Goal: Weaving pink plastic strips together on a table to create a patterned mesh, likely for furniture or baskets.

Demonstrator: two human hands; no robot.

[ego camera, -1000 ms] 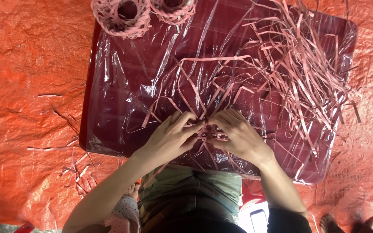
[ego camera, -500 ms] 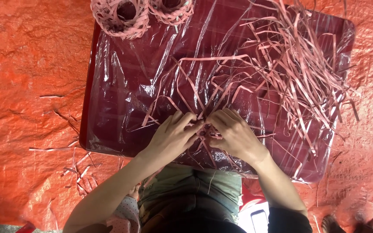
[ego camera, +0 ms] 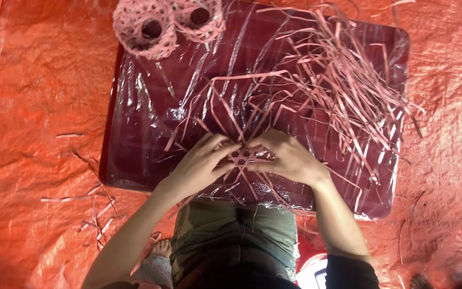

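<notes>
Left hand (ego camera: 201,163) and right hand (ego camera: 290,158) meet at near edge of plastic-covered maroon board (ego camera: 135,150), fingers pinching a small woven pink strip piece (ego camera: 244,157). Loose pink strips (ego camera: 343,91) beyond right; two woven rings (ego camera: 164,21) far edge, orange tarp (ego camera: 33,107) underneath.

An orange tarp (ego camera: 38,107) covers the floor, wrinkled all over, and on it lies a dark red board (ego camera: 135,160) wrapped in clear crinkled plastic film, which serves as the surface. Directly on the board lie a loose heap of pink strips (ego camera: 343,91) toward its far right side and two small pink woven baskets (ego camera: 167,24) at its far left edge, touching each other. A few stray pink strips (ego camera: 94,214) lie on the tarp near the board's left corner
</notes>
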